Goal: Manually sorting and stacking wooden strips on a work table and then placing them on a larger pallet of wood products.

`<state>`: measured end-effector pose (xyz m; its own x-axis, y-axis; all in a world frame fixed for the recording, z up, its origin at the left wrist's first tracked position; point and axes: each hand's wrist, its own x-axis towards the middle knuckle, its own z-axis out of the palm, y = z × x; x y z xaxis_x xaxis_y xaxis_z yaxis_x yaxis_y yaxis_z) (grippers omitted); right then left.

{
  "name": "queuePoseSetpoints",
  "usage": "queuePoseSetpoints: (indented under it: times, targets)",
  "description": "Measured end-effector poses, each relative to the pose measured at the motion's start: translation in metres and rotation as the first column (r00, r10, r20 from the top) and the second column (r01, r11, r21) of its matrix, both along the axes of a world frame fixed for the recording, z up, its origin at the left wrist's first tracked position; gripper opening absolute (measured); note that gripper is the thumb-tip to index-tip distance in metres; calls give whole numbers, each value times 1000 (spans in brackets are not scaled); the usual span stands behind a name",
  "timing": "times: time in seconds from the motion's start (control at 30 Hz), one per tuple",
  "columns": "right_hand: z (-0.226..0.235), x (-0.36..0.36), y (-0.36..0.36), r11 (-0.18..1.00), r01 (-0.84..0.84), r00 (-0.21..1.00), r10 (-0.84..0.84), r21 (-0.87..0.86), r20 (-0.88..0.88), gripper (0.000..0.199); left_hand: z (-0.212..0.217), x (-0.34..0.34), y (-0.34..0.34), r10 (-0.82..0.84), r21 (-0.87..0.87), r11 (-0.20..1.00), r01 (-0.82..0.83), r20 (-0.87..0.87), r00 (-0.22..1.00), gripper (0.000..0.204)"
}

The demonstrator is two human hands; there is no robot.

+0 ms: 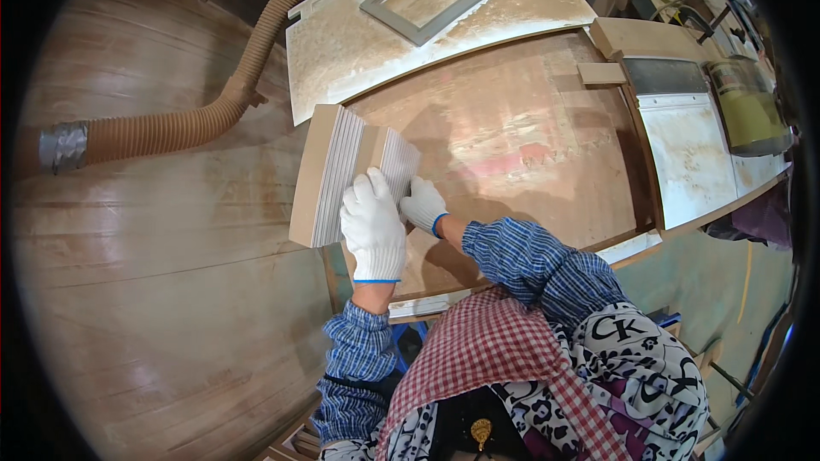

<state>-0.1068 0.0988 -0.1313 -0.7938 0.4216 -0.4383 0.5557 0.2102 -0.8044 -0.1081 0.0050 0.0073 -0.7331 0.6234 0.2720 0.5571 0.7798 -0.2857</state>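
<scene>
- Head view: left hand [372,226] lies flat on a stack of thin grey-edged boards [342,172] at the worktop [512,145] left edge, gripping nothing; right hand [424,204] presses the stack's right end.
- The edges look nearly flush; squaring seems almost done, and the stack is not yet lifted.

white knit gloves, blue cuffs | blue plaid sleeves | red-checked apron
</scene>
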Motion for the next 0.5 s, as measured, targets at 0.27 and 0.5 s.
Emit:
queuePoseSetpoints:
  times: [0.27, 0.5]
  targets:
    - [-14, 32, 75, 961, -126, 982, 85, -247, -169, 26, 24, 51, -50, -198, 729, 681, 65, 98, 975, 24]
    - [1, 8, 79, 937, -102, 976, 29, -335, -216, 30, -84, 62, -86, -200, 421, 187, -887, 901, 386, 22]
